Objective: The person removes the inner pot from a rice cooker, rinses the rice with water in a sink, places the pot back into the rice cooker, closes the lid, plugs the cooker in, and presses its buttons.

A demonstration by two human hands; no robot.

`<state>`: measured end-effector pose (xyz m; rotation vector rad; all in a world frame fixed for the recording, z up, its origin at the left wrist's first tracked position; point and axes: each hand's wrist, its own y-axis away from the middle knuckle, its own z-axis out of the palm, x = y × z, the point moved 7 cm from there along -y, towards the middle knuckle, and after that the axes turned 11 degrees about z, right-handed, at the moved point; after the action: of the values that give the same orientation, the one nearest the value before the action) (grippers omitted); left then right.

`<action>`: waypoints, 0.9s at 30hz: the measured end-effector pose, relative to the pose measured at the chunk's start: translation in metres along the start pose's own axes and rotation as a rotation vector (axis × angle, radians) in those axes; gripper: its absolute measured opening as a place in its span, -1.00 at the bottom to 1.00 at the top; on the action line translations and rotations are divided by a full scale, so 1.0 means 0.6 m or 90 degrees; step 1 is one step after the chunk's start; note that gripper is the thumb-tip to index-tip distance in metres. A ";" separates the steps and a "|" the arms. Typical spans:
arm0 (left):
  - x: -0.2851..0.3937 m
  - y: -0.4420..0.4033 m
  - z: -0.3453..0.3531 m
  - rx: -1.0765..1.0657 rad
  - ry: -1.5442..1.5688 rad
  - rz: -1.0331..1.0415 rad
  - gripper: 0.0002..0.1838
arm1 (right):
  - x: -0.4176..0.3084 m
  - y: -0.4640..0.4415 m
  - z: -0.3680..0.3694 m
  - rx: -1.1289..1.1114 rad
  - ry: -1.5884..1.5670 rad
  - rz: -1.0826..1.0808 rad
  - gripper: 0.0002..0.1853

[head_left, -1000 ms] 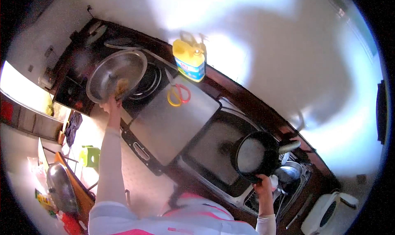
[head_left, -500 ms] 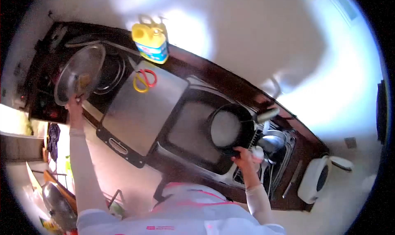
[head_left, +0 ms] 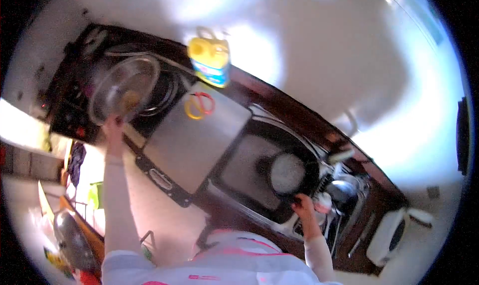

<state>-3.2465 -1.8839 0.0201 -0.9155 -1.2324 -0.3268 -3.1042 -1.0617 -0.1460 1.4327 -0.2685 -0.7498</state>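
At the upper left, my left hand [head_left: 114, 123] grips the near rim of a wide metal bowl [head_left: 139, 80], tilted, with something brownish reflected or lying in it. The bowl is beside a dark round pan or burner [head_left: 167, 93]. On the right, my right hand [head_left: 302, 205] pinches the near edge of a dark pot [head_left: 288, 173] with a pale inside, over the sink [head_left: 244, 160]. Between my hands lies a grey cutting board [head_left: 199, 140] with red and yellow scissors [head_left: 200, 105] on it.
A yellow jug [head_left: 209, 60] with a blue label stands on the ledge behind the board. Right of the sink is a rack [head_left: 361, 188] with a metal ladle or bowl [head_left: 342, 189] and utensils. A white appliance [head_left: 386, 237] stands at the far right. A metal lid [head_left: 72, 240] is at the lower left.
The camera view has shifted. The metal bowl in my left hand is tilted more than a second ago. The dark pot appears a little lower in the sink, still at my right hand.
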 end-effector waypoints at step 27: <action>-0.101 -0.004 0.144 0.183 0.253 -0.272 -0.89 | -0.004 0.013 0.015 0.009 0.076 0.007 -0.89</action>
<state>-3.3259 -1.8359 -0.0300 -0.3122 -1.0597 -0.6206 -3.1090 -1.0677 -0.1367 1.4827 -0.1897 -0.6525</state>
